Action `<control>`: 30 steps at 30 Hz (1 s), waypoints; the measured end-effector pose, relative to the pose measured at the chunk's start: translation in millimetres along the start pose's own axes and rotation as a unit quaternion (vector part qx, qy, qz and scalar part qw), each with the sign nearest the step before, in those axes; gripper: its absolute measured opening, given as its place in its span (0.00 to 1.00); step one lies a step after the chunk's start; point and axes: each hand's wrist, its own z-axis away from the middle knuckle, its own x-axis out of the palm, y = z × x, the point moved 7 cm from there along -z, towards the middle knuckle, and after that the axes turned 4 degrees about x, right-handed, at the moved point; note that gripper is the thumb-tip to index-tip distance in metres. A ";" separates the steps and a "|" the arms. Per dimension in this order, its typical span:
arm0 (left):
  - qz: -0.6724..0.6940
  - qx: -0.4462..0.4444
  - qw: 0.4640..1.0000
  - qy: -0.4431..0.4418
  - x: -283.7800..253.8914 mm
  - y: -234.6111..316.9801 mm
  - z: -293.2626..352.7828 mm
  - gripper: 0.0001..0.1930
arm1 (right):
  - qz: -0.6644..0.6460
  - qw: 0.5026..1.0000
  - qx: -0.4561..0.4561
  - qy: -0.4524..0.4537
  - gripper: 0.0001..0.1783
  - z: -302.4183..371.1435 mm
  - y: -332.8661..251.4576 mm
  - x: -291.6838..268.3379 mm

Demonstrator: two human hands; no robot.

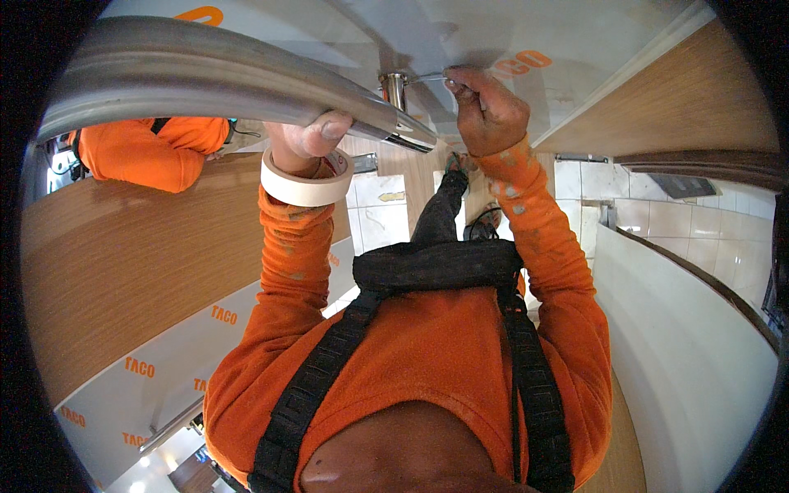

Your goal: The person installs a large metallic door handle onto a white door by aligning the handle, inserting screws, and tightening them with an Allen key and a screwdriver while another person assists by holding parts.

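Note:
A thick brushed-metal handrail (222,78) comes in from the upper left and ends in a shiny tip near the middle. My left hand (308,135) is closed on it from below, thumb along its underside; the rest of its fingers are hidden behind the rail. Around my left wrist hangs a roll of cream tape (306,191). Beside the rail's end, a short chrome bracket (394,90) stands against the white panel. My right hand (489,111) pinches a thin metal rod (427,77), perhaps a hex key, which reaches toward the bracket.
A white panel (567,33) with orange lettering lies beyond my hands. Wood-look boards flank me at the left (148,246) and the right (674,99). Another person's orange sleeve (148,154) shows beneath the rail. Pale floor tiles (382,226) lie around my feet.

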 end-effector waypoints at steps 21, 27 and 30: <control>-0.016 -0.008 1.000 -0.006 -4.2 -8.9 11.4 0.28 | -0.092 0.947 0.296 -0.088 0.14 -6.1 16.2 13.8; -0.117 0.075 0.990 -0.028 -0.5 -0.8 6.6 0.26 | -0.226 0.902 0.359 -0.075 0.11 9.1 34.3 21.5; -0.117 0.064 0.991 -0.027 0.1 2.6 7.0 0.24 | -0.320 0.866 0.385 -0.006 0.09 19.2 30.6 23.0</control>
